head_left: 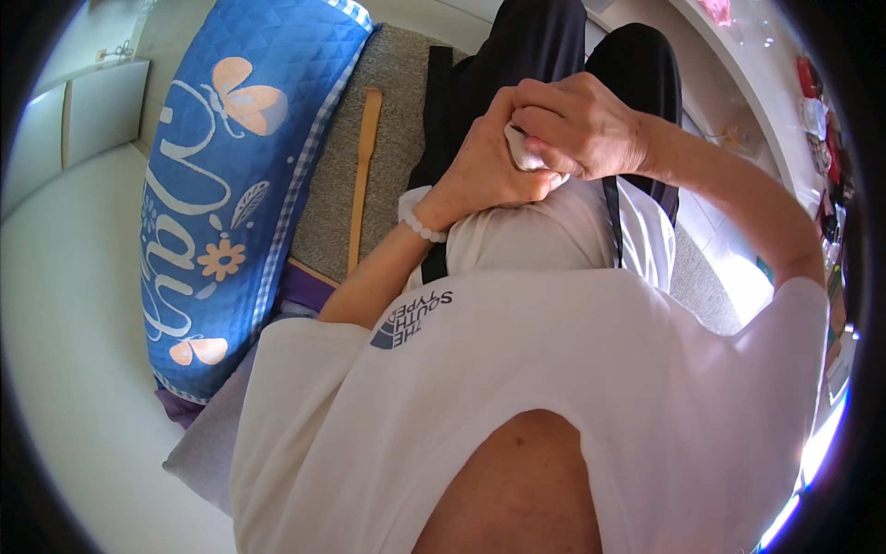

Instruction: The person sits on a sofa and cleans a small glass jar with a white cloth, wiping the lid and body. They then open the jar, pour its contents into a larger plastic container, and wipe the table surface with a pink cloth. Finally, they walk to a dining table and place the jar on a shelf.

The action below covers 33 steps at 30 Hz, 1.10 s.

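My left hand (484,163) is wrapped around a small white object (524,151), with the thumb along its lower side. A pale beaded bracelet (420,225) circles that wrist. Over the same object, my right hand (585,128) is curled from above, its fingers overlapping the left ones. Only part of the object's smooth white face and a dark spot near its upper end show; its kind cannot be told. Both hands are above my lap, over a white cloth (533,235) and in front of my black trousers (536,41).
A wooden back scratcher (365,166) lies on the grey textured seat (401,76) at my left. Beyond it is an armrest under a blue quilted cover (235,173). A grey cushion (208,443) is beside my left side. Assorted items (817,118) line the far right.
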Each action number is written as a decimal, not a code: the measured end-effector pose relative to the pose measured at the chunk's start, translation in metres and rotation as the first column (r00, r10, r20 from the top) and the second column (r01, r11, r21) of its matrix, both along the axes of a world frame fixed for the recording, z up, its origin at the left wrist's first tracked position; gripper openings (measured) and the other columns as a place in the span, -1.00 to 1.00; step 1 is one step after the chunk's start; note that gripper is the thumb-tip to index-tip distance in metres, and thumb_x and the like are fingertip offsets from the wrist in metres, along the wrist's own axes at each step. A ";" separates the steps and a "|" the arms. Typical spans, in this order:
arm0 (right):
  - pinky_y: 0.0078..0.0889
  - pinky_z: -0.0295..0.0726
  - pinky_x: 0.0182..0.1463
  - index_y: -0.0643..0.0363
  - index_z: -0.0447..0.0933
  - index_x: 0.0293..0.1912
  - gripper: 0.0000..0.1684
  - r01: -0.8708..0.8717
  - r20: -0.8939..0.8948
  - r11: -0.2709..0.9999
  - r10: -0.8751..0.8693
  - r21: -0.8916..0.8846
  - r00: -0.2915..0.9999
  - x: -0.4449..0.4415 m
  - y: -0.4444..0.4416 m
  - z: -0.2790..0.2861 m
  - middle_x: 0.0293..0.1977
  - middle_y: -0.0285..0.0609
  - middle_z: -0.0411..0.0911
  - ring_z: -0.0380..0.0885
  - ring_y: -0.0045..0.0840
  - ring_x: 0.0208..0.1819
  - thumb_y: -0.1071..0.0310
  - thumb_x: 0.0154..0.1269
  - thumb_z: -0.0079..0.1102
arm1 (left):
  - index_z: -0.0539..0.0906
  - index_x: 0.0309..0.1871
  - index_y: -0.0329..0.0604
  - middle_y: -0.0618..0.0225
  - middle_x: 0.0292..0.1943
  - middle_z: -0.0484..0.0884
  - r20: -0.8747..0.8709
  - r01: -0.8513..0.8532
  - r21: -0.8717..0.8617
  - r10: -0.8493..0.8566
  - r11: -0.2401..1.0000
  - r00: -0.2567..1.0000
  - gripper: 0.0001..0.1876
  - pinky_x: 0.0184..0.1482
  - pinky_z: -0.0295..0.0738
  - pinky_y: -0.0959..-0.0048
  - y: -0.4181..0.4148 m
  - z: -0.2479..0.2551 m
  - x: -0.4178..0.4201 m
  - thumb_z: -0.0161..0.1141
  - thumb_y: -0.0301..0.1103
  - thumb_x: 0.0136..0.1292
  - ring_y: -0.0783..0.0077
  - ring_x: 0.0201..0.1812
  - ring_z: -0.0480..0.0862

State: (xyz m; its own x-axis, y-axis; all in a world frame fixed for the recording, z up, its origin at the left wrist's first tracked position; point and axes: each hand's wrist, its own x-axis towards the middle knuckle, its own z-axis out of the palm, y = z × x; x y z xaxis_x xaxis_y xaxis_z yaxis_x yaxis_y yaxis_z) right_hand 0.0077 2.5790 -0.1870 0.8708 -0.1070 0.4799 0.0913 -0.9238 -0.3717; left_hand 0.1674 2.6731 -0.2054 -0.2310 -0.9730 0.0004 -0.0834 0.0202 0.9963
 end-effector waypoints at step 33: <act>-0.30 0.55 -0.48 0.21 0.47 -0.22 -0.77 0.152 -0.047 0.985 -0.148 0.088 0.988 0.006 0.021 -0.013 -0.31 -0.11 0.52 0.55 -0.27 -0.51 0.24 0.27 0.03 | 0.23 0.34 -0.18 0.26 0.12 0.41 0.052 0.014 0.018 -0.015 1.000 0.999 -0.09 0.23 0.34 0.37 0.008 -0.003 0.003 0.41 -0.37 -0.19 0.32 0.16 0.45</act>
State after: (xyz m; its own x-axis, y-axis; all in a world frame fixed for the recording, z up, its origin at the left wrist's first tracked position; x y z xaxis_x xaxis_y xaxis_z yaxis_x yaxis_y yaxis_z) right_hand 0.0133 2.6002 -0.2001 0.8598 -0.2791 0.4276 -0.0620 -0.8883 -0.4550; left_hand 0.1706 2.6810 -0.2087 -0.2440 -0.9693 -0.0288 -0.1354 0.0047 0.9908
